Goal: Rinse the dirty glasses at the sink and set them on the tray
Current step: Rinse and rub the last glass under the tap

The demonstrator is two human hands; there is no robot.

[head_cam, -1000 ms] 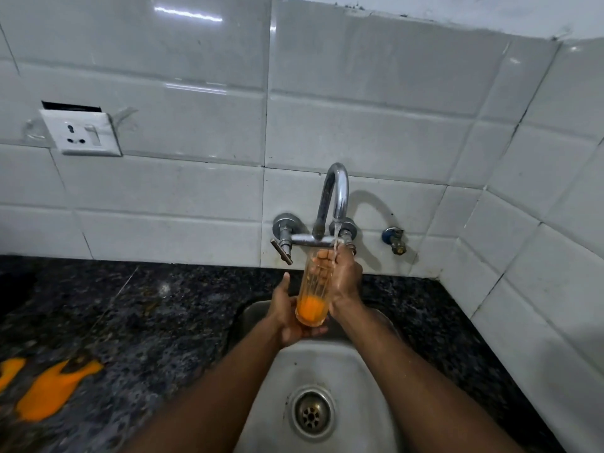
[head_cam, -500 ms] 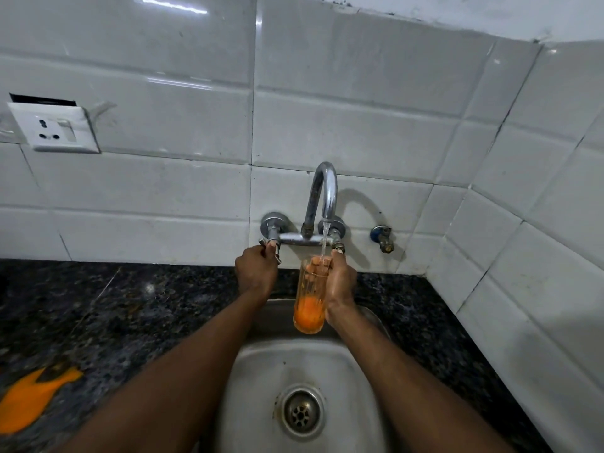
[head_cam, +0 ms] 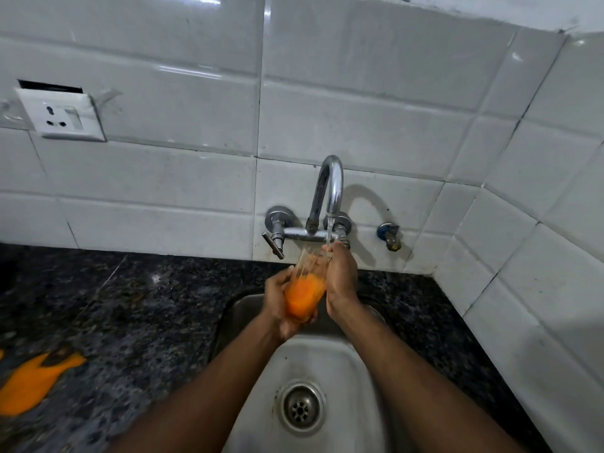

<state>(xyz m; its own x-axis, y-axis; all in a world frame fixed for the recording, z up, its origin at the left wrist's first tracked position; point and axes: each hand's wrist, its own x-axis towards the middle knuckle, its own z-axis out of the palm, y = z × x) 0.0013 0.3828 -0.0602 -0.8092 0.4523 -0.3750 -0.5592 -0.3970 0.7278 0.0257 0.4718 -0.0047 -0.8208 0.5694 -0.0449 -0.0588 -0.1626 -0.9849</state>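
Note:
I hold a tall clear glass (head_cam: 307, 289) over the steel sink (head_cam: 330, 361), tilted with its mouth up under the tap. Orange liquid fills its lower half. My left hand (head_cam: 277, 305) cups the glass from below and the left, fingers curled round its base. My right hand (head_cam: 341, 279) grips its right side up to the rim. A thin stream of water runs from the chrome tap spout (head_cam: 331, 188) onto the rim by my right fingers. No tray is in view.
The tap's lever handle (head_cam: 274, 243) sticks out left of the glass. A small valve (head_cam: 389, 235) sits on the wall to the right. Dark granite counter (head_cam: 130, 308) surrounds the sink, with orange patches (head_cam: 32, 384) at the left edge. The drain (head_cam: 300, 408) lies below my arms.
My left hand has left the tap handle and come back under the glass. Water now runs, and the orange liquid in the glass stands higher.

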